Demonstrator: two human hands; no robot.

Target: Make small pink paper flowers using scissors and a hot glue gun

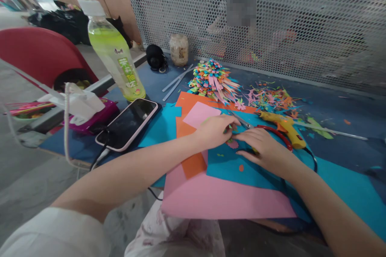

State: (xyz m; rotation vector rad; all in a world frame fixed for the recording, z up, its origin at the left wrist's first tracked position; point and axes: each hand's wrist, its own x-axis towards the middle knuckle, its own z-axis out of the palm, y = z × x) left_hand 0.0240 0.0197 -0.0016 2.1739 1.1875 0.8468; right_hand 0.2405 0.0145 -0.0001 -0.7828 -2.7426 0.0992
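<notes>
Above the smooth blue sheet (pixel 244 178), your left hand (pixel 215 130) curls its fingertips together on a small paper piece (pixel 233 144), pink and rounded at its lower edge. Your right hand (pixel 262 148) meets it from the other side, thumb apart from the fingers; you cannot tell from this view whether they pinch anything. Flat pink paper (pixel 223 200) and orange paper (pixel 194 166) lie layered under your wrists. Just beyond your knuckles rest scissors (pixel 279 133) with curved red handles and a yellow plastic glue gun (pixel 285 126). Farther back, a bristly cone (pixel 214 82) of fringed, many-coloured strips stands beside a tangle of thin paper shreds (pixel 274 98), with a spiky pink flower (pixel 240 104) near its base. Behind everything rises a perforated metal panel (pixel 187 4), dotted with round holes.
</notes>
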